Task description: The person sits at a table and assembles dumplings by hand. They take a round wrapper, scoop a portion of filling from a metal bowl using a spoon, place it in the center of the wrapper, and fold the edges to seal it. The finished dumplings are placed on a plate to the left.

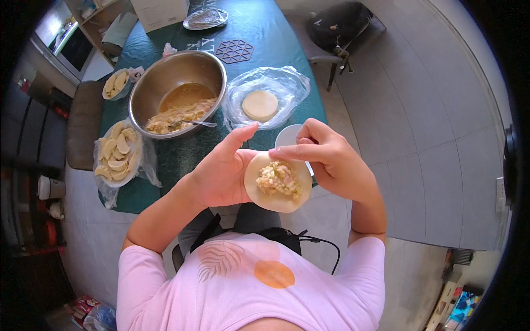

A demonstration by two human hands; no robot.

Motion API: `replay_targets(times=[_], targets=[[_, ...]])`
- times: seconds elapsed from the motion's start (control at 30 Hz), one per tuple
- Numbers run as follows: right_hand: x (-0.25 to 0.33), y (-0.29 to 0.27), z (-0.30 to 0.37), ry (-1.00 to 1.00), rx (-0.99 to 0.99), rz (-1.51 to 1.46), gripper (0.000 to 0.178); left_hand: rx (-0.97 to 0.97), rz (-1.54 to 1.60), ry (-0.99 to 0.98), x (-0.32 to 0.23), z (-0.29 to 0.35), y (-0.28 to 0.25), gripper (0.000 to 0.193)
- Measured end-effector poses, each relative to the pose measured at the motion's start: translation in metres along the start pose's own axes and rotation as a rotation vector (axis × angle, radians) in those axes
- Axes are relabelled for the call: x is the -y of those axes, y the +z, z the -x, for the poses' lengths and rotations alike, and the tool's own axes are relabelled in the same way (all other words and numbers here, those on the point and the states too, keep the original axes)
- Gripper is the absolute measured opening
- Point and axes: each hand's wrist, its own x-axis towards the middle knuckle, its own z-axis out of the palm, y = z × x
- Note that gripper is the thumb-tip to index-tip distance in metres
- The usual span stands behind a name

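Note:
A round dumpling wrapper (259, 191) lies across the fingers of my left hand (223, 174), whose thumb points up and away from it. A mound of pale minced filling (278, 179) sits in the middle of the wrapper. My right hand (331, 160) has its index finger stretched to the wrapper's far edge, touching it, while the other fingers curl in. Partly behind this hand is a white bowl (286, 137). Beyond my hands, a stack of wrappers (260, 105) rests on a clear plastic bag (298, 88).
A large steel bowl (141, 88) with filling and a spoon (201, 123) stands on the green-covered table (265, 33). Left of it are a bagged plate (131, 175) of folded dumplings and a smaller bowl (114, 95) of dumplings. A dark lattice trivet (234, 51) lies farther back.

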Motion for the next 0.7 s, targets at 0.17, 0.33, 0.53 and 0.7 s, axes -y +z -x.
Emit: replay_targets(times=[0.17, 0.33, 0.53, 0.7], targets=[[-0.008, -0.007, 0.01, 0.044, -0.087, -0.032, 0.052, 0.024, 0.082, 0.079, -0.002, 0.005, -0.004, 0.084], [0.0, -0.003, 0.012, 0.041, -0.043, 0.006, 0.044, -0.053, 0.06, 0.107, -0.004, 0.005, -0.003, 0.083], [-0.001, -0.003, 0.021, 0.072, -0.095, -0.073, 0.03, -0.118, 0.076, 0.189, -0.005, 0.007, -0.001, 0.072], [0.002, 0.008, 0.018, 0.049, -0.081, -0.104, 0.021, 0.011, 0.092, 0.178, -0.003, 0.009, -0.008, 0.071]])
